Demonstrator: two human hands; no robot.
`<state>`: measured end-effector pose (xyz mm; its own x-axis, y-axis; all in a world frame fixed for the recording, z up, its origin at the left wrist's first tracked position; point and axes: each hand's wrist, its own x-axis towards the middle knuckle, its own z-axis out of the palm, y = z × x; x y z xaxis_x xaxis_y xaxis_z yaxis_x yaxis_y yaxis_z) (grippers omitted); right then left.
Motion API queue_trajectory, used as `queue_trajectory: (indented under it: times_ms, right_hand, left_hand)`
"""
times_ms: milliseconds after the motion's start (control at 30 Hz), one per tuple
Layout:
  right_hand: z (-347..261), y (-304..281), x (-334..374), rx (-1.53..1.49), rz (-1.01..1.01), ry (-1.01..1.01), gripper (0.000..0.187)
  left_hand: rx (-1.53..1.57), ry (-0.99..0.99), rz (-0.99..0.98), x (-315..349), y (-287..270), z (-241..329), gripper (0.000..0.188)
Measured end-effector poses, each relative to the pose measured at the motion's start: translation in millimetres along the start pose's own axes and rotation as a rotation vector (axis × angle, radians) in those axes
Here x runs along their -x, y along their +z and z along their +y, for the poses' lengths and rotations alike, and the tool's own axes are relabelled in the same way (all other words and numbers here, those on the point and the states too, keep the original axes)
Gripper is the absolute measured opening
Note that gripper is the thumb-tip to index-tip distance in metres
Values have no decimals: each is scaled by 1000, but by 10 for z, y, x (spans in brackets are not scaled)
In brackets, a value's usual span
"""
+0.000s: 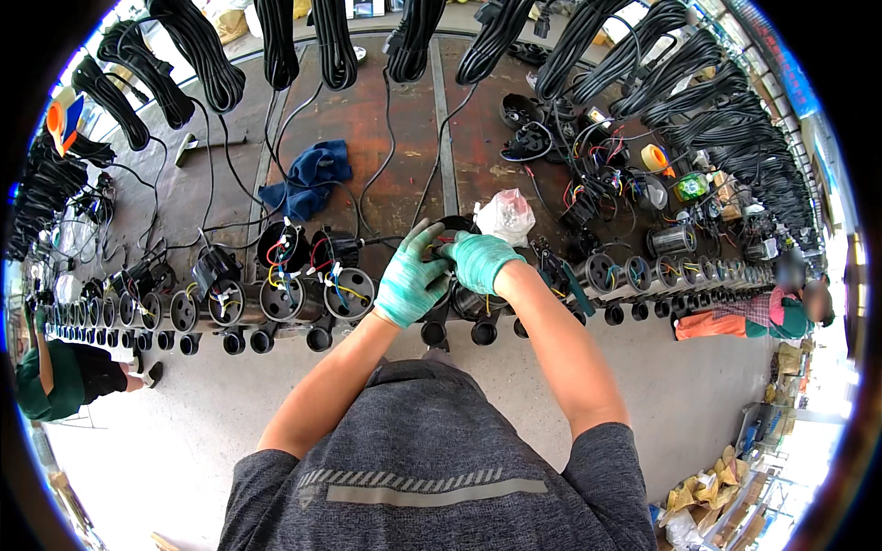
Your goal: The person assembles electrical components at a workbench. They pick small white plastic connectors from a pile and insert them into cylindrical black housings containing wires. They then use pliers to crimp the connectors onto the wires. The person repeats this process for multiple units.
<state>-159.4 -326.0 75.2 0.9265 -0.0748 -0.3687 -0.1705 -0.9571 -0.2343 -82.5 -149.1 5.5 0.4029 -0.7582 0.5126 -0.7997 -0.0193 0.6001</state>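
Both my hands, in pale green knit gloves, meet over a dark round motor housing [457,223] at the table's near edge. My left hand [411,280] has its fingers bent together at the work. Opposite it, my right hand [482,262] is closed too, its fingertips nearly touching the left ones. A bit of red wire shows between them; what each hand grips is hidden by the gloves. Just left stands an open cylindrical housing [350,293] with blue and yellow wires. A plastic bag [506,219] with pale contents sits beyond my right hand, and pliers [551,264] lie beside it.
Coiled black cables [336,46] hang overhead across the far side. A blue cloth [309,174] lies on the brown table [386,138]. Orange tape [654,158] and wired parts crowd the right. Co-workers stand at far left [64,376] and far right [749,317].
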Motion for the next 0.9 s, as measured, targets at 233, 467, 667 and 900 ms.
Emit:
queue_trajectory:
  times_ms: [233,467,667,900]
  right_hand:
    - [78,-197,-70,-93,-202,-39,37]
    - [233,-118,52,-241,-98,-83,35]
    - [223,2,157,-300,51,-109,31]
    - [115,-82,137,-285,23,-98,38]
  left_hand:
    - [-30,20,18,-3,-9,-16,29]
    - [-12,60,66,-34,-46,25,30]
    - [-2,99,90,-48,-38,30,31]
    - [-31,128,133,-42,-6,-8,29]
